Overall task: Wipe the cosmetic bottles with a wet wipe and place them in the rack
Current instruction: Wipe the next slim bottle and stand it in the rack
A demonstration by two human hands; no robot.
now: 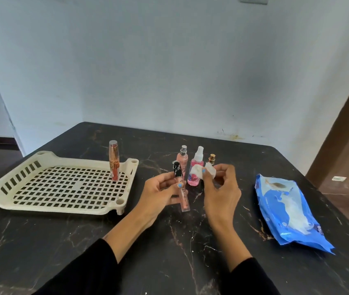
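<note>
Near the middle of the dark marble worktop point(254, 188), the left hand point(158, 194) grips a lip gloss tube point(181, 188) with a black cap, fingers curled round it, held just above the surface. The right hand point(220, 188) pinches a crumpled wet wipe point(201, 170) beside the cap, apparently not touching it. One tube point(114, 160) already stands upright in the cream rack point(31, 167) at the left edge, near its far right corner. Wiping of the held tube looks barely begun. Three spray bottles point(195, 167) wait behind the hands, toward the far edge. A blue wipes pack point(286, 211) lies by the right edge, well clear of the path to the rack.
</note>
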